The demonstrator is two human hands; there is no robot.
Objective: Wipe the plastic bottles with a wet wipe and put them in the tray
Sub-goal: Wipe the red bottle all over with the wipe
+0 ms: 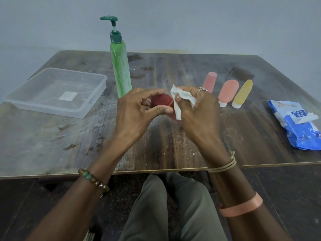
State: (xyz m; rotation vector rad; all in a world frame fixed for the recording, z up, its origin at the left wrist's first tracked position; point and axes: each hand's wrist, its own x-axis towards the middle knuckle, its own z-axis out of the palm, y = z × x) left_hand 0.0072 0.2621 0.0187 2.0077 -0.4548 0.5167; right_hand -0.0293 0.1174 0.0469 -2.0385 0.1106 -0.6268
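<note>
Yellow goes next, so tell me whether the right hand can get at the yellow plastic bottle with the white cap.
Probably yes: the yellow plastic bottle lies uncovered near the right hand, nothing over it; but that hand grips a white wet wipe against the red bottle.

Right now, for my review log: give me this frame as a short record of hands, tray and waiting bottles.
left hand: grips the small red plastic bottle
right hand: holds the white wet wipe against it
clear plastic tray: left on the wooden table, no bottles inside
waiting: tall green pump bottle standing; pink bottle, second pink bottle, yellow bottle in a row at right
blue wipes pack: far right
</note>
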